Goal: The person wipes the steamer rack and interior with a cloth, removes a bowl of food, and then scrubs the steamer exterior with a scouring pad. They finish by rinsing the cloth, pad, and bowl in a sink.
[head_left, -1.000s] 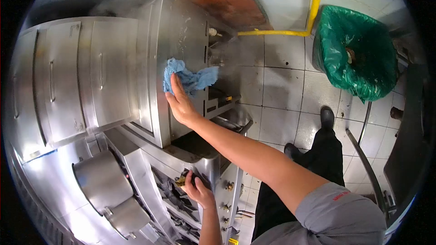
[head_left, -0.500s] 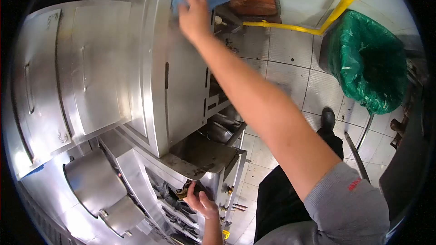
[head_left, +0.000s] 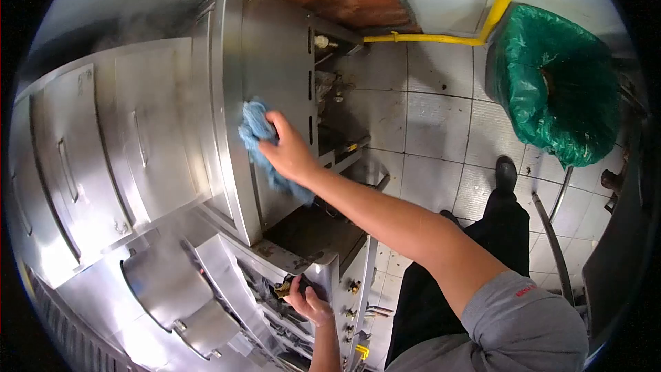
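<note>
A crumpled blue cloth (head_left: 256, 127) is pressed by my right hand (head_left: 288, 150) against the side panel of a stainless steel cabinet (head_left: 275, 62). Part of the cloth hangs down below the fingers. Lower down, my left hand (head_left: 310, 305) grips a dark, yellowish crumpled item (head_left: 284, 288) at the corner of the metal stove. A dirty metal ledge (head_left: 310, 234) lies between the two hands, at the foot of the panel.
A bin with a green bag (head_left: 530, 89) stands on the tiled floor at the right. A yellow pipe (head_left: 441, 40) runs along the wall. Lidded metal pots (head_left: 165, 279) sit at the lower left. Stove knobs (head_left: 353, 286) line the stove's edge.
My right hand has moved down the panel with the blue cloth, from the top edge to about mid-panel. My left hand stays near the stove corner. The view has shifted slightly.
</note>
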Available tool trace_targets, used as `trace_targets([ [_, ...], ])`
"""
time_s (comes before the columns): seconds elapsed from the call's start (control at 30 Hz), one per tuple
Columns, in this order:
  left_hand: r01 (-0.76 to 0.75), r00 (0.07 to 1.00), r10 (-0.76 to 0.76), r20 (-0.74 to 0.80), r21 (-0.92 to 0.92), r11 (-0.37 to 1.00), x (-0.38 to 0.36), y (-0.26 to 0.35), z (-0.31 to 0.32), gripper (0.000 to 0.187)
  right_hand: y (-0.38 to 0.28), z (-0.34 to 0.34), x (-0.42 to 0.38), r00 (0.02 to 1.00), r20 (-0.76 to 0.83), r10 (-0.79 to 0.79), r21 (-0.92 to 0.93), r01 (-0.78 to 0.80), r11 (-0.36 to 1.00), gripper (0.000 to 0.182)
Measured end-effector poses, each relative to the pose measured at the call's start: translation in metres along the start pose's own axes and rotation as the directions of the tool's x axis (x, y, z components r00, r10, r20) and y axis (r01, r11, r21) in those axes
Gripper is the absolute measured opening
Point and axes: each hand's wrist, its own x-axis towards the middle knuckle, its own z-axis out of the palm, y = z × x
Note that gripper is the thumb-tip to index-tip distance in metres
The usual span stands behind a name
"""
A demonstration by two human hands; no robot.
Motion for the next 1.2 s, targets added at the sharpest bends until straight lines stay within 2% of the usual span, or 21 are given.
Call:
trace_targets([
  [0.07, -0.019, 1.0, 0.019, -0.012, 0.029, 0.999, 0.001, -0.004, -0.001, 0.04, -0.001, 0.007, -0.004, 0.999, 0.052, -0.006, -0.002, 0.006, 1.0, 0.027],
  [0.13, -0.036, 0.999, 0.037, -0.005, 0.045, 0.998, 0.0, -0.003, 0.0, 0.04, 0.022, 0.009, -0.051, 0.979, 0.192, -0.068, -0.105, 0.089, 0.99, 0.023],
  [0.23, -0.048, 0.999, 0.049, -0.004, 0.073, 0.996, 0.002, 0.002, 0.0, 0.04, 0.065, 0.006, -0.121, 0.845, 0.508, -0.166, -0.14, 0.272, 0.952, 0.028],
  [0.27, -0.045, 0.999, 0.045, -0.005, 0.069, 0.997, 0.002, 0.005, 0.0, 0.04, 0.073, 0.0, -0.123, 0.842, 0.512, -0.166, -0.135, 0.27, 0.953, 0.028],
  [0.33, -0.044, 0.999, 0.045, -0.017, 0.039, 0.998, 0.001, 0.005, 0.002, 0.04, 0.084, -0.011, -0.115, 0.57, 0.819, -0.071, -0.176, 0.366, 0.914, 0.028],
  [0.4, -0.062, 0.998, 0.062, -0.01, 0.008, 0.998, 0.003, 0.004, 0.002, 0.04, 0.061, -0.013, -0.105, 0.526, 0.849, -0.058, -0.185, 0.398, 0.899, 0.028],
  [0.47, -0.059, 0.998, 0.059, -0.015, -0.031, 0.998, 0.002, 0.0, 0.003, 0.039, 0.043, -0.004, -0.102, 0.738, 0.629, -0.245, -0.122, 0.404, 0.906, 0.029],
  [0.6, -0.065, 0.998, 0.065, -0.016, -0.023, 0.998, 0.005, 0.005, 0.004, 0.038, 0.068, -0.005, -0.103, 0.816, 0.552, -0.175, -0.354, 0.419, 0.836, 0.032],
  [0.63, -0.068, 0.998, 0.067, -0.018, -0.034, 0.997, 0.003, 0.004, 0.002, 0.038, 0.084, -0.01, -0.103, 0.839, 0.539, -0.08, -0.431, 0.356, 0.829, 0.038],
  [0.7, -0.055, 0.998, 0.054, -0.027, -0.021, 0.998, 0.001, 0.006, 0.002, 0.038, 0.114, -0.024, -0.101, 0.925, 0.341, 0.166, -0.485, 0.022, 0.874, 0.044],
  [0.73, -0.057, 0.998, 0.057, -0.028, -0.018, 0.998, 0.002, 0.008, 0.001, 0.038, 0.121, -0.034, -0.094, 0.953, 0.174, 0.249, -0.474, -0.141, 0.869, 0.047],
  [0.77, -0.044, 0.999, 0.044, -0.018, -0.022, 0.999, 0.002, 0.008, 0.001, 0.037, 0.138, -0.043, -0.085, 0.982, 0.092, 0.167, -0.538, -0.092, 0.838, 0.05],
  [0.8, -0.042, 0.999, 0.041, -0.021, -0.027, 0.999, 0.003, 0.011, 0.001, 0.037, 0.132, -0.042, -0.072, 0.982, 0.095, 0.164, -0.541, -0.087, 0.836, 0.05],
  [0.87, -0.03, 1.0, 0.03, 0.002, 0.019, 0.999, 0.003, 0.014, -0.001, 0.037, 0.116, -0.031, -0.047, 1.0, 0.021, -0.015, -0.356, 0.021, 0.934, 0.049],
  [0.93, -0.029, 1.0, 0.029, 0.002, 0.013, 0.999, 0.004, 0.012, 0.0, 0.037, 0.057, -0.008, 0.004, 0.998, 0.022, -0.06, -0.297, 0.064, 0.953, 0.05],
  [0.97, -0.03, 1.0, 0.03, 0.003, 0.009, 0.999, 0.002, 0.01, -0.001, 0.037, 0.041, 0.003, 0.037, 0.977, -0.084, -0.198, -0.34, 0.158, 0.927, 0.052],
  [1.0, -0.022, 1.0, 0.022, 0.0, 0.009, 1.0, 0.002, 0.01, -0.003, 0.037, 0.02, -0.001, 0.075, 0.994, -0.079, -0.072, -0.322, 0.044, 0.946, 0.053],
  [1.07, -0.016, 1.0, 0.016, 0.002, -0.01, 1.0, 0.003, 0.013, -0.001, 0.038, 0.004, -0.015, 0.141, 0.971, -0.197, -0.134, -0.357, 0.056, 0.932, 0.05],
  [1.1, -0.003, 1.0, 0.003, 0.012, -0.009, 1.0, 0.003, 0.013, -0.002, 0.039, 0.016, -0.019, 0.15, 0.971, -0.193, -0.144, -0.371, 0.064, 0.927, 0.05],
  [1.17, 0.02, 1.0, -0.02, -0.003, -0.043, 0.999, 0.002, 0.013, 0.0, 0.039, 0.041, -0.025, 0.156, 0.94, -0.209, -0.27, -0.584, 0.102, 0.806, 0.048],
  [1.2, 0.018, 1.0, -0.018, -0.006, -0.045, 0.999, 0.002, 0.012, -0.001, 0.04, 0.044, -0.014, 0.119, 0.943, -0.268, -0.2, -0.548, 0.022, 0.836, 0.047],
])
